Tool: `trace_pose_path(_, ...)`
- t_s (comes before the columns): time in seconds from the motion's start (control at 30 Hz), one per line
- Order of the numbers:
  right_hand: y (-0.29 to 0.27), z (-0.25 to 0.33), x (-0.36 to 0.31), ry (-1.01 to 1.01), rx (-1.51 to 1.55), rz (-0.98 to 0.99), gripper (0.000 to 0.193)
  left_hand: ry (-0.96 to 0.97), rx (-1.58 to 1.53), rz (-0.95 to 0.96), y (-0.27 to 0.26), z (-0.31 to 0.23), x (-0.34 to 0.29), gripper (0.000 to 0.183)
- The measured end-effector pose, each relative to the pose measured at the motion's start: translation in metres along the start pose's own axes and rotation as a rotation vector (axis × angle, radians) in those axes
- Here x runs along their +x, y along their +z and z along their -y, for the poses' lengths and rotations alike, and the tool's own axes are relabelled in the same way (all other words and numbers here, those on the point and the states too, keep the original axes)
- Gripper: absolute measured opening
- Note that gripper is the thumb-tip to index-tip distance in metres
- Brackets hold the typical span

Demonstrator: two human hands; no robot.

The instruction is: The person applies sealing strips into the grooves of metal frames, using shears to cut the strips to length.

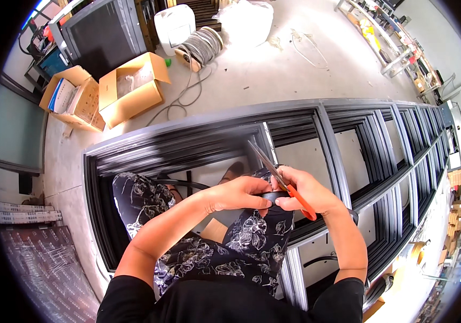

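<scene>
Our left hand [241, 192] pinches a black rubber strip [271, 197] against our right hand [307, 189], which grips orange-handled scissors [281, 180], blades up. Both hands meet above the dark metal frame [332, 151]. Farther off, cardboard boxes [131, 89] and a cable coil [204, 46] sit on the floor.

- A workshop for metal window or door frames: a long dark aluminium frame [316, 134] spans the bare concrete floor [252, 70].
- Open cardboard boxes [128, 89], a coil of grey strip [204, 46] and a white plastic canister [174, 26] sit beyond it.
- A cluttered workbench [386, 40] lines the far wall.
</scene>
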State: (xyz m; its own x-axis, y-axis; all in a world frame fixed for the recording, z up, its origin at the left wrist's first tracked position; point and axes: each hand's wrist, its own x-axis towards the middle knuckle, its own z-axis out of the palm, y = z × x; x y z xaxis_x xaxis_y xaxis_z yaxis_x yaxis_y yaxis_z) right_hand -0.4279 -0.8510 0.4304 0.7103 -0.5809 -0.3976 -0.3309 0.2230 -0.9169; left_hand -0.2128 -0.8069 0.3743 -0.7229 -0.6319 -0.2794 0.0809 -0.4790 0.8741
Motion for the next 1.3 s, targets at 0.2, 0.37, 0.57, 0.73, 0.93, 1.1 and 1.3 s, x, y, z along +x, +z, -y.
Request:
trace_pose_path(0.2,0.022,-0.017,0.015,-0.38,0.087,-0.448,0.031,0.012,-0.274,-0.209,0.0,0.027,-0.007,0.016)
trace_pose_path(0.37,0.037,-0.03,-0.042,-0.31,0.372,-0.496,0.023,-0.008,-0.276,-0.327,-0.006,0.044,-0.02,0.016)
trace_pose_path(0.57,0.127,-0.098,-0.106,0.33,0.505,-0.409,0.031,0.02,-0.243,-0.348,-0.005,0.039,-0.004,0.014)
trace_pose_path(0.73,0.139,-0.11,-0.077,0.216,0.544,-0.5,0.026,0.014,-0.193,-0.35,-0.002,0.039,-0.006,0.015)
trace_pose_path(0.93,0.126,-0.107,-0.048,0.061,0.285,-0.484,0.039,0.014,-0.069,-0.366,0.008,0.044,-0.018,0.013)
trace_pose_path(1.1,0.129,-0.111,-0.042,0.057,0.257,-0.472,0.043,-0.032,0.022,-0.391,0.011,0.045,-0.023,0.016)
trace_pose_path(1.3,0.13,-0.111,-0.039,0.042,0.268,-0.579,0.039,-0.036,0.054,-0.373,0.008,0.051,-0.016,0.018)
